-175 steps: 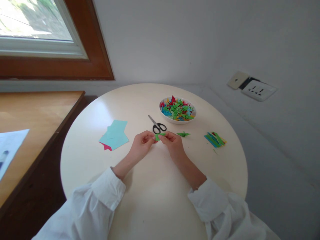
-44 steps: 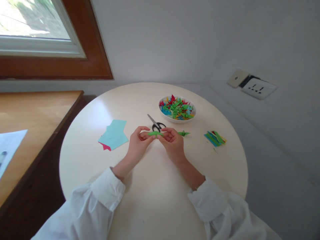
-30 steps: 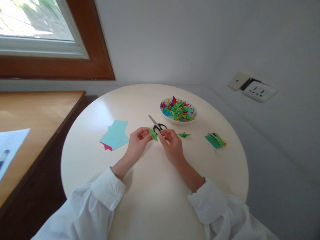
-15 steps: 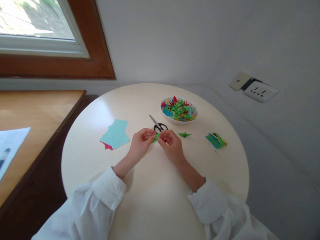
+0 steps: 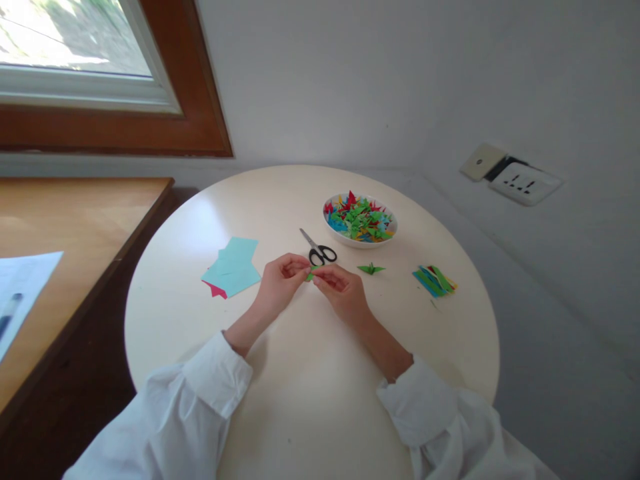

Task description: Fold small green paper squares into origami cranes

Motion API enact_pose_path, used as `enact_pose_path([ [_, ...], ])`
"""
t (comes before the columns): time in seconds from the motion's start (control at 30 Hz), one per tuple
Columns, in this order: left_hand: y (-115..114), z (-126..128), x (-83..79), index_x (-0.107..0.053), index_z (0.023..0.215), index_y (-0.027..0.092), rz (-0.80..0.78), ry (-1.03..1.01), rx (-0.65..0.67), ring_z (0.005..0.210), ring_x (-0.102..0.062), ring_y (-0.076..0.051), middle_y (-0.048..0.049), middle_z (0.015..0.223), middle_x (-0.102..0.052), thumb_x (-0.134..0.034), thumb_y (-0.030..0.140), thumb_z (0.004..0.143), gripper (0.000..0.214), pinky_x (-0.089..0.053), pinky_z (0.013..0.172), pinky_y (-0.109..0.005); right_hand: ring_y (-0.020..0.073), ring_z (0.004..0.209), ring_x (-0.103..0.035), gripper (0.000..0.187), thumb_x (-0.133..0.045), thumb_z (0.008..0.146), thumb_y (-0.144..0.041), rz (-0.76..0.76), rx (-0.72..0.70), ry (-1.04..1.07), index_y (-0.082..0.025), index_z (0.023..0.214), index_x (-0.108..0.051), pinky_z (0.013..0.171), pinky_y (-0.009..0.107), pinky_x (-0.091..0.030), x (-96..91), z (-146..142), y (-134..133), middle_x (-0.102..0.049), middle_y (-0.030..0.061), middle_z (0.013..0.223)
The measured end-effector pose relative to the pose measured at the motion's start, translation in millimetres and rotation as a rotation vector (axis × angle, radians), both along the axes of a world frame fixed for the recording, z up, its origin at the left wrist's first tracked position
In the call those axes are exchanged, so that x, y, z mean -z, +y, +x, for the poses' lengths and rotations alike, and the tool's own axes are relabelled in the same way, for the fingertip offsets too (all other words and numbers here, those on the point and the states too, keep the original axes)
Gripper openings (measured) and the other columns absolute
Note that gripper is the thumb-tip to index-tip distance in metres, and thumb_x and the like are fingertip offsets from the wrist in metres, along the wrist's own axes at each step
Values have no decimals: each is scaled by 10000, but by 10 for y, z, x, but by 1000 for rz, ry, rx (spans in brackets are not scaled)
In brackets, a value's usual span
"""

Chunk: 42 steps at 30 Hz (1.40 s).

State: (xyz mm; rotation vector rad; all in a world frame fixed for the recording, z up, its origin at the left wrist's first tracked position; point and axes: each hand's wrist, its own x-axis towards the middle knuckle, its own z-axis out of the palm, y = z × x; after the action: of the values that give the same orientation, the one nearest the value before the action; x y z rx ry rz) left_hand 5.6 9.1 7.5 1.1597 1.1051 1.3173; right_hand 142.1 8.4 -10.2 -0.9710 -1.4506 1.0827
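Note:
Between my fingertips is a small piece of green paper point(image 5: 311, 275), mostly hidden by the fingers. My left hand point(image 5: 284, 279) pinches its left side, thumb against forefinger. My right hand point(image 5: 344, 289) is closed on its right side, the fingers curled. Just beyond the hands lie scissors point(image 5: 320, 252) with black handles, blades pointing away to the left. A folded green paper crane point(image 5: 371, 269) rests on the table right of my right hand.
A white bowl point(image 5: 361, 244) full of colourful paper cranes stands at the back of the round white table point(image 5: 310, 400). Light blue paper sheets point(image 5: 233, 270) with a pink one beneath lie left. Coloured paper strips point(image 5: 434, 281) lie right. A wooden desk point(image 5: 90, 220) adjoins the left.
My right hand's fingers have shifted slightly left over the green paper, so less of it shows. The view has moved a little; the other things stay in place.

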Motion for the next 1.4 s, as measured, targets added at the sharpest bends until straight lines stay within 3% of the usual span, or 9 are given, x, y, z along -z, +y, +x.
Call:
enact_pose_path([
  [0.37, -9, 18, -5, -601, 723, 135, 21, 11, 19, 590, -610, -121, -18, 638, -644, -716, 236, 590, 202, -485, 591, -248, 139, 646, -585, 111, -575, 724, -293, 10, 3, -47, -188, 691, -585, 624, 265, -491, 23, -9, 19, -617, 6, 677],
  [0.83, -50, 35, -50, -647, 693, 126, -82, -6, 83, 648, -634, -155, -41, 667, -679, -735, 313, 581, 235, -503, 679, -290, 145, 667, -576, 89, -559, 744, -261, 77, 143, -164, -194, 707, -605, 618, 260, -459, 44, 36, 32, -628, 8, 707],
  [1.0, -56, 40, -45, -667, 676, 151, -47, 92, 41, 593, -617, -147, -31, 634, -685, -742, 332, 572, 222, -486, 576, -252, 156, 667, -600, 83, -586, 730, -262, 60, 140, -116, -202, 698, -632, 647, 279, -485, 42, 24, 25, -654, 6, 688],
  [1.2, -48, 50, -24, -669, 649, 131, -46, 38, 21, 635, -644, -170, -49, 641, -690, -728, 298, 572, 193, -509, 648, -284, 156, 653, -605, 82, -603, 711, -260, 29, 181, -88, -193, 715, -649, 642, 281, -492, 39, 5, 9, -672, 12, 691],
  [1.4, -42, 52, -1, -667, 638, 138, -15, 59, -1, 622, -631, -165, -48, 637, -684, -725, 293, 571, 179, -503, 618, -278, 147, 622, -598, 92, -628, 695, -273, 3, 185, -22, -184, 710, -643, 611, 274, -494, 45, -8, 9, -667, 14, 675],
])
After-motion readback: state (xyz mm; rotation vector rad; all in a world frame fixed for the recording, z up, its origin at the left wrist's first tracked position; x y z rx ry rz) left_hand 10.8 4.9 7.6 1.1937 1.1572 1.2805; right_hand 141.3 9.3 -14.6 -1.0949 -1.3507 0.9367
